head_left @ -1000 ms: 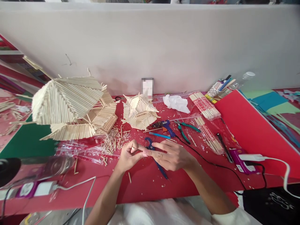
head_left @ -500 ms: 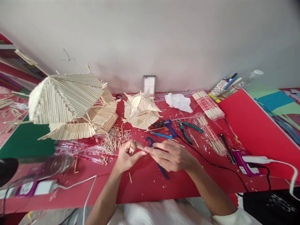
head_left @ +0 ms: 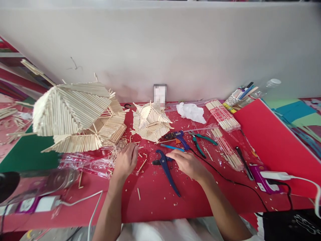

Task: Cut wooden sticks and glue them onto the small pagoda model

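My left hand [head_left: 126,159] is closed, knuckles up, at the edge of a pile of short cut stick pieces [head_left: 119,147]. Whatever its fingers hold is hidden. My right hand [head_left: 189,164] has its fingers bent together beside the head of a blue pipe cutter [head_left: 167,169]; I cannot make out anything in them. The cutter lies on the red tabletop, one long handle pointing toward me. Between my hands rests a short wooden stick [head_left: 141,166]. Beyond them stands a small roofed model made of sticks [head_left: 151,122].
A larger stick-built roof model [head_left: 72,110] stands at left. A blue glue gun [head_left: 182,140], green-handled pliers [head_left: 200,142], crumpled tissue [head_left: 192,112] and packs of sticks [head_left: 223,114] lie at right. A black cord [head_left: 225,180] crosses the table. A phone [head_left: 159,95] leans on the wall.
My hands, close together before over the cutter, have parted. The left moved to the stick pile, and the right drew slightly away. The cutter shows more fully, and a stick now lies between them.
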